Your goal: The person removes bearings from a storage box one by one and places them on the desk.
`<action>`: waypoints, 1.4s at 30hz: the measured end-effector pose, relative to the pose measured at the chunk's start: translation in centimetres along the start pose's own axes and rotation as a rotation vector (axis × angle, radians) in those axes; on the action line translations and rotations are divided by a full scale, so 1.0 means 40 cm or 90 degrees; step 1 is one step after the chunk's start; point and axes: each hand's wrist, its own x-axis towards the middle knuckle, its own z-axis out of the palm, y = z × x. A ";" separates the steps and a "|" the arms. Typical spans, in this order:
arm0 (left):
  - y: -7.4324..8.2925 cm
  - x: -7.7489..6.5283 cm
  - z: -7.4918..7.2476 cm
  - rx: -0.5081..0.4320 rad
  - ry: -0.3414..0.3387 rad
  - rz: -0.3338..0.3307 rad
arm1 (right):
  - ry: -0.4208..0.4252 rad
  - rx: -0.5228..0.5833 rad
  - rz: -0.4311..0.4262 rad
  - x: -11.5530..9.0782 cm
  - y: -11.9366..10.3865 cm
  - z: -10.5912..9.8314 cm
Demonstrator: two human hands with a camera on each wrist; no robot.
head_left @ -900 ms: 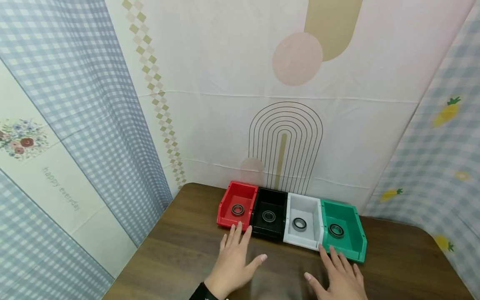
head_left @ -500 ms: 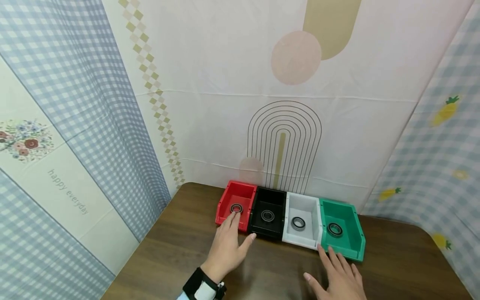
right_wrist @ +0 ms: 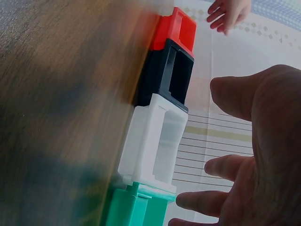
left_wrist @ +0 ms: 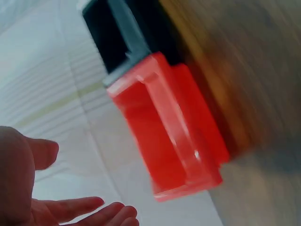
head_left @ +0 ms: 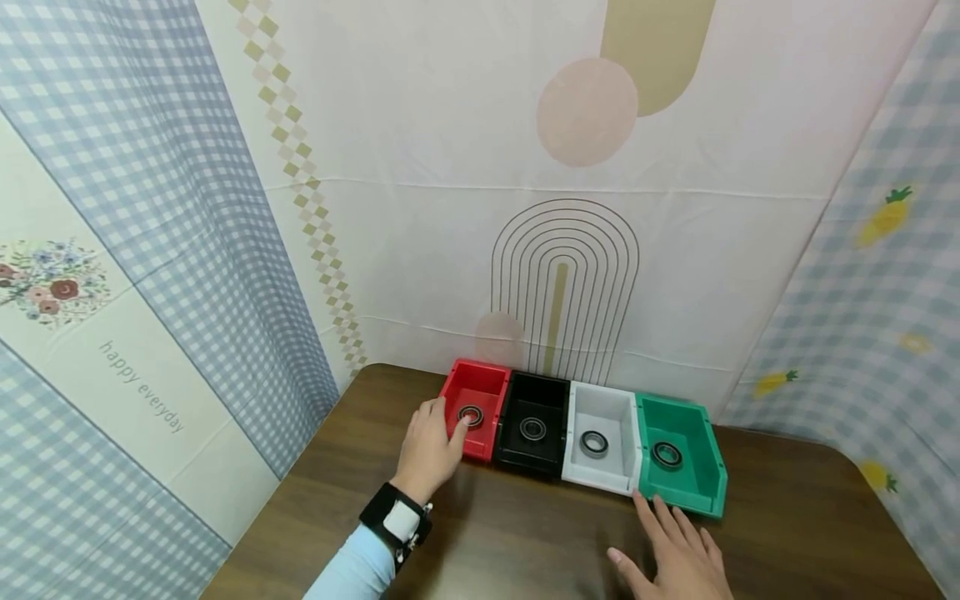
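A red bin [head_left: 480, 385], a black bin [head_left: 542, 398], a white bin [head_left: 602, 410] and a green bin [head_left: 686, 429] stand side by side. Each has one ring-shaped ball bearing on its floor, such as the bearing [head_left: 479, 414] in the red bin. My left hand [head_left: 427, 447] hovers at the red bin's left front edge, thumb and fingers apart with nothing between them; its thumb overlaps the bearing in the head view. My right hand [head_left: 678, 546] is spread before the white and green bins, holding nothing, its fingertips near their front rims.
The bins are at the back of a brown wooden table [head_left: 540, 533], close to a white patterned cloth [head_left: 420, 250]. Checked curtains [head_left: 247, 242] hang on the left, with another checked cloth [head_left: 847, 333] on the right.
My left hand has moved left and forward, from in front of the red and black bins to the red bin's left front. My right hand and the bearings have stayed put.
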 end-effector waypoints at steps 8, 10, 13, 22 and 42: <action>-0.049 0.062 0.040 0.060 0.001 -0.040 | -0.002 0.006 -0.011 0.000 -0.004 0.002; -0.056 0.076 0.053 0.083 -0.001 -0.038 | 0.000 0.005 -0.014 -0.001 -0.003 0.004; -0.063 0.095 0.074 0.103 0.001 -0.037 | -0.001 0.007 -0.015 0.000 -0.005 0.005; -0.087 0.143 0.112 0.125 -0.030 -0.058 | -0.011 0.016 -0.016 -0.002 -0.014 0.005; -0.146 0.188 0.167 0.128 -0.096 -0.103 | -0.026 0.031 -0.011 -0.001 -0.025 0.011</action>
